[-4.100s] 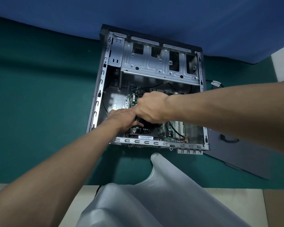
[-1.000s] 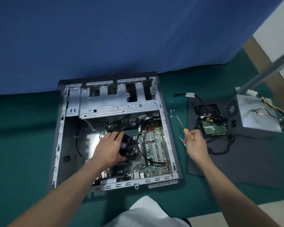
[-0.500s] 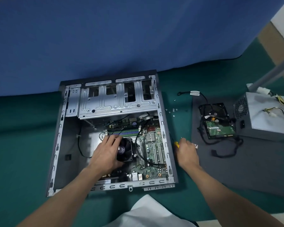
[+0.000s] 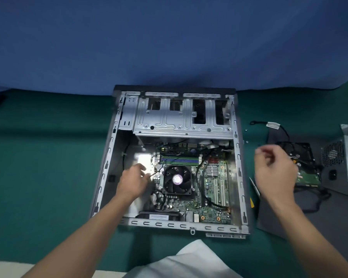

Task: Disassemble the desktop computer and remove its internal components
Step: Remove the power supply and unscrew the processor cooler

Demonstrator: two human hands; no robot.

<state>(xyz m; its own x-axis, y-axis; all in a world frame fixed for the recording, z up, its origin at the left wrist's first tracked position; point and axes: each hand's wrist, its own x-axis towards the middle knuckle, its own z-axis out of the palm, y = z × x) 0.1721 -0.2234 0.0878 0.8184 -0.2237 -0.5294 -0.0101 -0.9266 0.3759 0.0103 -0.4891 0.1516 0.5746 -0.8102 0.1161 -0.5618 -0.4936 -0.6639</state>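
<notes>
Centre of the green cloth [image 4: 48, 157]: computer case [image 4: 109, 149], lying on its side with the side open and the silver drive cage [image 4: 181, 119] at the far end. The motherboard [image 4: 213, 189] is seated inside, with the black CPU fan [image 4: 177, 179] near its middle and the memory slots [image 4: 179, 160] just beyond the fan.

Left hand [image 4: 133, 183]: inside the case, left of the fan, its fingertips at a thin black wire [image 4: 155, 172]. Blur hides whether they pinch it.

Right hand [image 4: 275, 173]: raised above the cloth just right of the case, blurred, fingers loosely curled with nothing seen in them.

Screwdriver [image 4: 254, 184]: lying close beside the case's right wall, partly under the right forearm.

Grey panel [image 4: 340, 217]: flat on the cloth at the right. It carries the hard drive [image 4: 307, 177], circuit board up, and the power supply [image 4: 332, 157] at the frame edge.

Labelled cable [image 4: 272, 124]: far right of the case.
</notes>
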